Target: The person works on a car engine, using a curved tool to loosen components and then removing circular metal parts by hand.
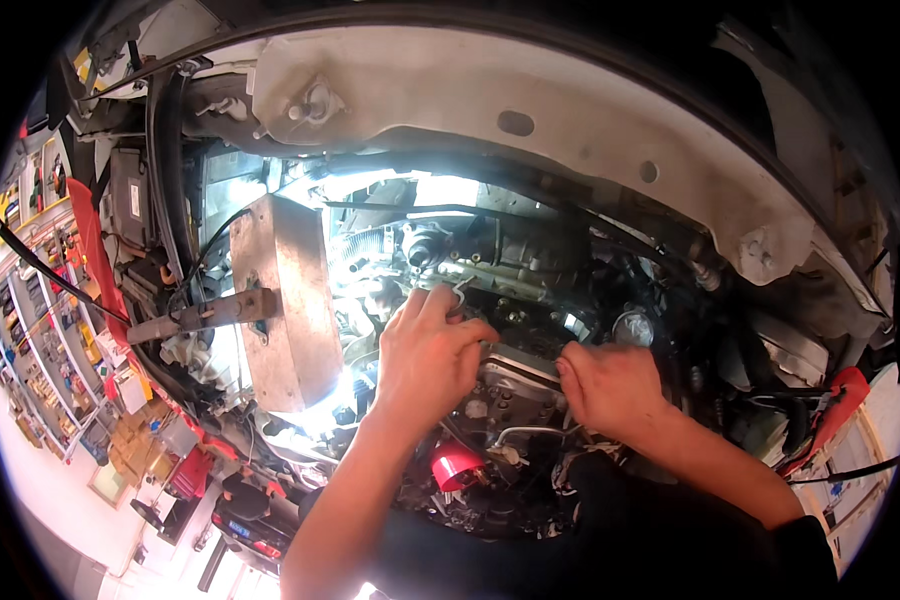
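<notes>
My left hand (428, 355) reaches over the middle of the engine bay (530, 320), fingers curled beside a small pale bent piece (462, 284); what they hold is partly hidden. My right hand (608, 392) is closed at the right end of a flat metal part with a dark edge (519, 362), thumb pressed near it; its grip is hard to make out. Below them sit a red round cap-like piece (452, 463) and several bolts and hoses.
A metal box-shaped work light (290, 300) on an arm glows at the left. The body panel (490, 90) arches across the top. Red padded edges (838, 410) show at both sides. Shelving with small items (40, 330) and another vehicle (255, 525) are at the lower left.
</notes>
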Demonstrator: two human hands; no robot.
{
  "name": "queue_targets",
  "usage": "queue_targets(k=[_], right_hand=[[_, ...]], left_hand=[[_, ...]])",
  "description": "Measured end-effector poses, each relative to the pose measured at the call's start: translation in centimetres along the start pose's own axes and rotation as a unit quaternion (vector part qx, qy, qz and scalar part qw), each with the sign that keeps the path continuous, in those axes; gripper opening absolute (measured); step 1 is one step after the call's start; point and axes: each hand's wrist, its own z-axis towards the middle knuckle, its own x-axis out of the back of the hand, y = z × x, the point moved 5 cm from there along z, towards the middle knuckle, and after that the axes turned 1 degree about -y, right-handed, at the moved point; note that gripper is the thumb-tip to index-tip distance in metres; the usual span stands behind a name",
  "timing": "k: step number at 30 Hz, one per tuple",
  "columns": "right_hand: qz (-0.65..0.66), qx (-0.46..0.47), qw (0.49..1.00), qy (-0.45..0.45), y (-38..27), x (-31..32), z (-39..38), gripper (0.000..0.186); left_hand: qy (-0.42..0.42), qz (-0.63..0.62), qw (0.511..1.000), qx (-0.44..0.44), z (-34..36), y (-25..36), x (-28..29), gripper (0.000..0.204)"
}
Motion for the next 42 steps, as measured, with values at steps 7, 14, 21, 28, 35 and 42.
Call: queue_targets(k=[7, 14, 21, 28, 35, 42], right_hand=[[0.016, -0.004, 1.000, 0.007, 0.4, -0.5, -0.2, 0.022], [0.018, -0.014, 1.000, -0.015, 0.7, -0.8, -0.2, 0.024], [-0.001, -0.034, 0.998, -0.055, -0.1, -0.2, 0.1, 0.026], [0.025, -0.043, 0.997, -0.063, -0.5, -0.1, 0.3, 0.030], [0.016, -0.032, 0.996, -0.078, -0.3, -0.4, 0.3, 0.036], [-0.004, -0.034, 0.997, -0.068, -0.3, -0.5, 0.6, 0.031]], left_hand=[[-0.015, -0.017, 1.000, 0.002, -0.2, -0.4, -0.1, 0.016], [0.005, -0.015, 1.000, -0.007, -0.3, -0.2, 0.0, 0.014], [0.008, -0.040, 0.999, -0.008, -0.3, -0.5, 0.1, 0.012], [0.025, -0.043, 0.999, -0.021, -0.3, -0.7, 0.0, 0.013], [0.027, -0.048, 0.998, -0.011, -0.1, -0.5, 0.0, 0.014], [0.010, -0.037, 0.999, -0.003, -0.2, -0.7, 0.1, 0.014]])
